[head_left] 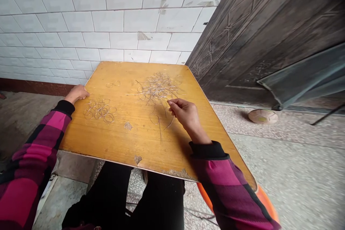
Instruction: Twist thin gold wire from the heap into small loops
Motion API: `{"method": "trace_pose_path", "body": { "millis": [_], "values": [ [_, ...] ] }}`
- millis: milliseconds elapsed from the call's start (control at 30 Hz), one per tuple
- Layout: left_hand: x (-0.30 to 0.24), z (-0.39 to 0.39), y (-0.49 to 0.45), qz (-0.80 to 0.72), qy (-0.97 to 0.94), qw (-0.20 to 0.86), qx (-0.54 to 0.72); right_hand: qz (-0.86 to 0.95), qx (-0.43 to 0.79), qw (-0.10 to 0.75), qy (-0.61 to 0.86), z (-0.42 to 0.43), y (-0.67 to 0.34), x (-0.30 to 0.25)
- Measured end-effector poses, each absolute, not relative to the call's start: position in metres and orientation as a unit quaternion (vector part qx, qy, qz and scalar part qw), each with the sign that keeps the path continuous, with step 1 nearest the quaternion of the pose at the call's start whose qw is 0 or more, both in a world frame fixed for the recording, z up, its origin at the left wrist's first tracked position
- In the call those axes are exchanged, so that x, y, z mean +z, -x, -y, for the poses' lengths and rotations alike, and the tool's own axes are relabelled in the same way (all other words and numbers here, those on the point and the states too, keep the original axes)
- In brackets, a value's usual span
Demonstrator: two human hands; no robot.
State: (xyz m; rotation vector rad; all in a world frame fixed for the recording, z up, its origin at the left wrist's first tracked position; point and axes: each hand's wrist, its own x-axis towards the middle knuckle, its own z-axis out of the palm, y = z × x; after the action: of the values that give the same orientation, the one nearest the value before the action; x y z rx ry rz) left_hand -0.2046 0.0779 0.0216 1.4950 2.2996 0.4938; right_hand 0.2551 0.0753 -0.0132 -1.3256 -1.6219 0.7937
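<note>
A tangled heap of thin metal wires lies toward the back of the yellow wooden table. At the heap's near side my right hand pinches a thin wire between thumb and fingertips. Some loose wire ends curve down over the table beside it. My left hand has its fingers curled closed at the table's left edge, gripping it; the far side of that hand is hidden. Just to its right is a smaller pile of looped wires. One separate wire twisted into loops sits behind that pile.
White wall tiles rise behind the table. To the right stands a dark carved door with a grey-green cloth by it. A ball rests on the floor, and an orange rim shows under the table's right corner.
</note>
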Motion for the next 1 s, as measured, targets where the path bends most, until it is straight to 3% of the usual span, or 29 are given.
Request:
{"method": "trace_pose_path", "body": {
  "millis": [333, 567, 867, 1000],
  "values": [
    [0.042, -0.038, 0.140, -0.700, -0.426, 0.308, 0.483, 0.649, 0.327, 0.448, 0.520, -0.075, -0.255, -0.012],
    [0.038, -0.013, 0.085, -0.595, -0.385, 0.447, 0.546, 0.651, 0.355, 0.454, 0.495, -0.071, -0.249, -0.010],
    [0.019, -0.014, -0.021, -0.450, -0.358, 0.550, 0.605, 0.618, 0.568, 0.413, 0.354, -0.049, -0.233, 0.002],
    [0.009, -0.013, -0.034, -0.436, -0.347, 0.576, 0.598, 0.593, 0.585, 0.430, 0.349, -0.049, -0.234, 0.003]
  ]
}}
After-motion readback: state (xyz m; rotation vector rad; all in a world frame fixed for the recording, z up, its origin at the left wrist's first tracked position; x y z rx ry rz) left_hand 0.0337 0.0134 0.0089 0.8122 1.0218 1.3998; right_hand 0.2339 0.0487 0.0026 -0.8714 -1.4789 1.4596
